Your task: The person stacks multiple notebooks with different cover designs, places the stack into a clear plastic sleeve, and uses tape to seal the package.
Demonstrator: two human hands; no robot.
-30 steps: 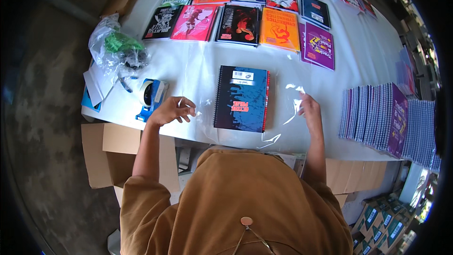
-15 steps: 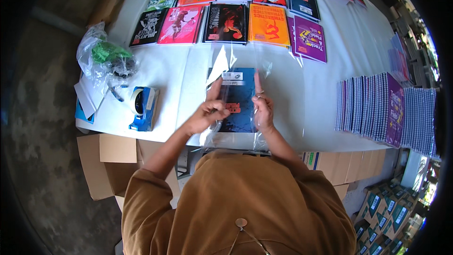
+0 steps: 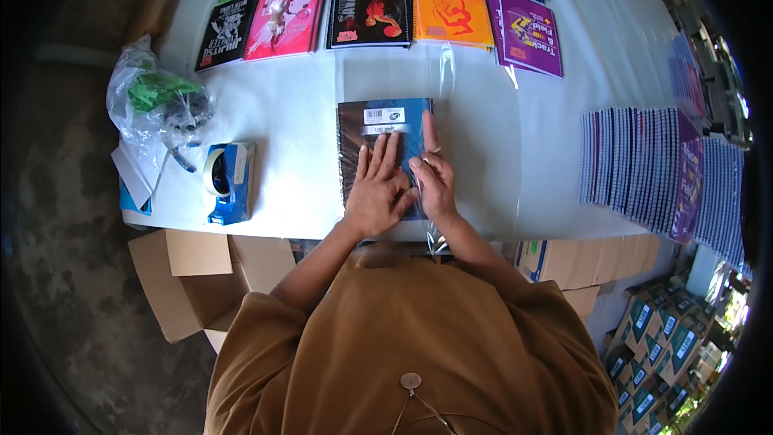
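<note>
A spiral-bound notebook (image 3: 354, 125), dark brown and blue with white labels near its far edge, lies on the table in front of me. Clear plastic film (image 3: 447, 72) is around it, its creases catching light along the right side; I cannot make out all its edges. My left hand (image 3: 378, 193) lies on the cover, fingers spread and pointing away from me, holding nothing. At the notebook's right edge, my right hand (image 3: 435, 181) has its index finger stretched along the side, while the thumb and curled fingers close on the film.
Rows of colourful notebooks (image 3: 370, 12) lie across the far side. To the left are a blue tape dispenser (image 3: 233, 181) and a crumpled plastic bag (image 3: 133, 84). Stacked spiral notebooks (image 3: 636, 169) stand right. An open cardboard box (image 3: 189, 286) sits below the table's front edge.
My left hand has gone from a curled grip at the film's left side to lying flat on the cover. The notebook shows more of its brown left part. The whole view has shifted slightly.
</note>
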